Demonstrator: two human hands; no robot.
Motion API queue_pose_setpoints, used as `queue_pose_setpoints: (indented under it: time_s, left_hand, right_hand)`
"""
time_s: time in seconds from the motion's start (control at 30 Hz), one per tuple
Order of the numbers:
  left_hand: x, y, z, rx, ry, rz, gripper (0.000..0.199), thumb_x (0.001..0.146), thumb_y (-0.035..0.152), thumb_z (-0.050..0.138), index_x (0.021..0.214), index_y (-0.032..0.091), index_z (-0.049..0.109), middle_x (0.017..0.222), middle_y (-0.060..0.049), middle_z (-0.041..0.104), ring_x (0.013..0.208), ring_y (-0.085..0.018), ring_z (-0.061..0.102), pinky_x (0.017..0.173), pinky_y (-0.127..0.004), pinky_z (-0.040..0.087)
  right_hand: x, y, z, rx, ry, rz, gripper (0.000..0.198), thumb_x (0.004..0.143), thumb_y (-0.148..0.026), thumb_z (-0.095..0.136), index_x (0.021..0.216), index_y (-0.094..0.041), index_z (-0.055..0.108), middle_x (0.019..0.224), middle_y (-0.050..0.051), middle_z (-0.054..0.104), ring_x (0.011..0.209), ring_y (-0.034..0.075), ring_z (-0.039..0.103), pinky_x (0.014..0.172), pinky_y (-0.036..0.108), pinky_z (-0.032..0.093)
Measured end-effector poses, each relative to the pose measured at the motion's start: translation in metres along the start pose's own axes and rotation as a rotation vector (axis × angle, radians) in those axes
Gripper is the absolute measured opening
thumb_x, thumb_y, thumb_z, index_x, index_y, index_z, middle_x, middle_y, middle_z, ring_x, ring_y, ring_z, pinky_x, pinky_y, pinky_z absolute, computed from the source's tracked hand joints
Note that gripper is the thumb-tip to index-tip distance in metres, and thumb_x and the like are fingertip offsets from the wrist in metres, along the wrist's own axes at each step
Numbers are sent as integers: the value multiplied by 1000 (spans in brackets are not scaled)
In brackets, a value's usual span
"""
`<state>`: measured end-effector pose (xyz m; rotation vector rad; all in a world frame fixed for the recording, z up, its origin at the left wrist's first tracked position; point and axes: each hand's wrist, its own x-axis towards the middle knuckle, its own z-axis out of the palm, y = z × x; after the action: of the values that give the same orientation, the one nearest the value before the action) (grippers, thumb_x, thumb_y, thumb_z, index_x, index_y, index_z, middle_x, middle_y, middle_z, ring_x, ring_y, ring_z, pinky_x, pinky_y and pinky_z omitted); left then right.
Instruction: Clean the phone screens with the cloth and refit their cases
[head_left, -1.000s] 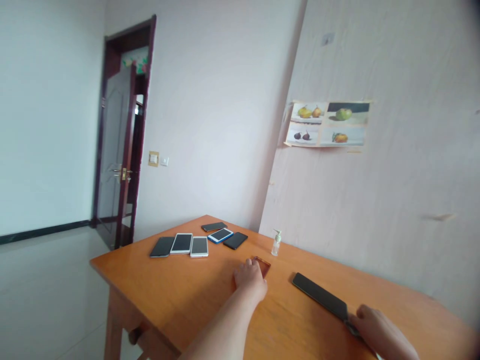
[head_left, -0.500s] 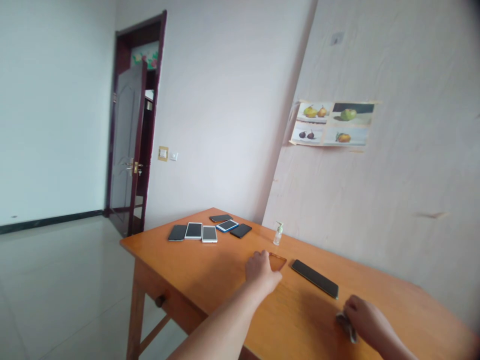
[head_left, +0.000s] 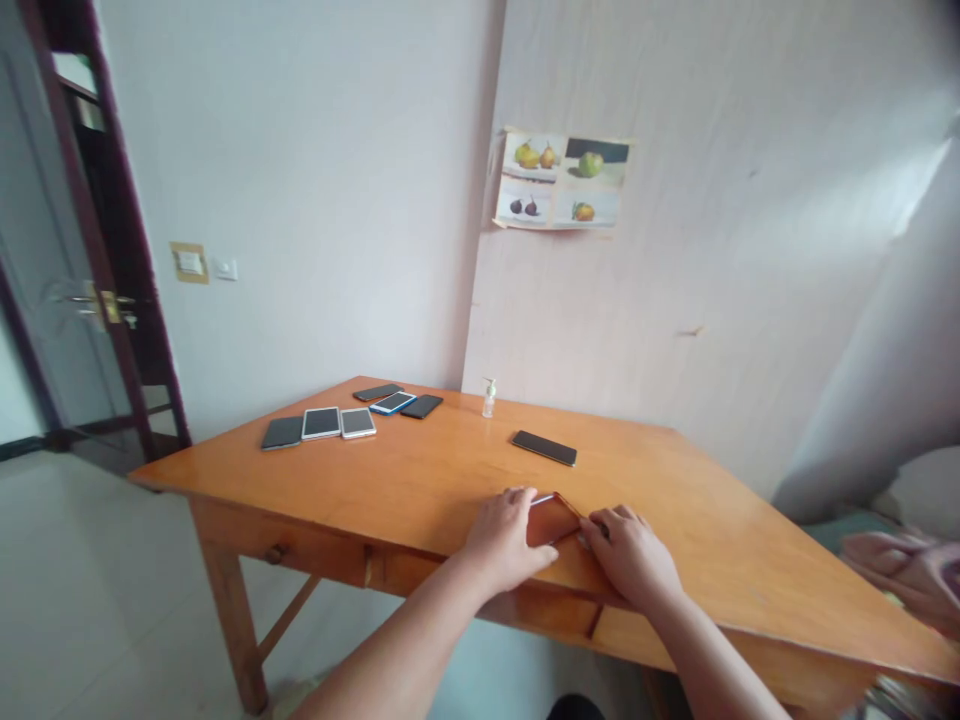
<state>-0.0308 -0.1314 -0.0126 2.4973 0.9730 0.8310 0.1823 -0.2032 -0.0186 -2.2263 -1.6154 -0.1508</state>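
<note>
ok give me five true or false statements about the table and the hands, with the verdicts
1. The left hand and right hand are on opposite sides of the clear case. True.
2. The pump bottle lies on its side. False: the pump bottle stands upright.
3. The lone black phone lies apart from the group of phones. True.
4. The group has only three phones. False: it has six.
5. The fruit poster lies on the table. False: the fruit poster is on the wall.
</note>
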Motion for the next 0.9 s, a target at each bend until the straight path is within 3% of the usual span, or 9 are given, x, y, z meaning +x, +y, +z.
queue_pose_setpoints:
  time_s: [0.13, 0.27, 0.4, 0.6, 0.9]
  left_hand:
    - [-13, -8, -14, 74, -6, -89, 86, 67, 57, 69, 139, 21, 38, 138, -12, 52, 126, -32, 46, 108, -43, 33]
    - [-24, -13, -20, 120, 12, -140, 86, 68, 54, 68, 142, 22, 36, 139, -11, 52, 129, -30, 44, 110, -40, 30]
    - [-26, -15, -18, 122, 37, -135, 83, 70, 48, 66, 142, 21, 34, 135, -11, 55, 126, -30, 46, 109, -40, 31]
    - [-29, -22, -18, 123, 39, -125, 81, 71, 44, 64, 141, 20, 34, 133, -11, 56, 125, -30, 47, 108, -40, 31]
    - [-33, -24, -21, 97, 61, -158, 84, 70, 48, 66, 141, 19, 33, 132, -11, 57, 125, -29, 48, 109, -40, 31]
  right_hand:
    - [-4, 2, -5, 35, -16, 32, 27, 89, -33, 47, 95, -21, 71, 98, 9, 65, 95, 21, 60, 82, 28, 40]
    - [2, 1, -6, 158, 46, 69, 23, 87, -27, 46, 88, -20, 68, 91, 7, 68, 86, 19, 62, 76, 26, 42]
    - [9, -21, -6, 284, 85, 39, 22, 89, -32, 45, 88, -22, 65, 83, 3, 69, 80, 18, 62, 70, 25, 42]
    - [18, -45, -3, 45, -70, -43, 19, 86, -27, 51, 88, -20, 69, 95, 5, 66, 89, 16, 60, 76, 24, 39]
    - [30, -44, -13, -171, -152, 63, 29, 86, -40, 50, 88, -19, 70, 98, 11, 65, 90, 24, 62, 70, 30, 40]
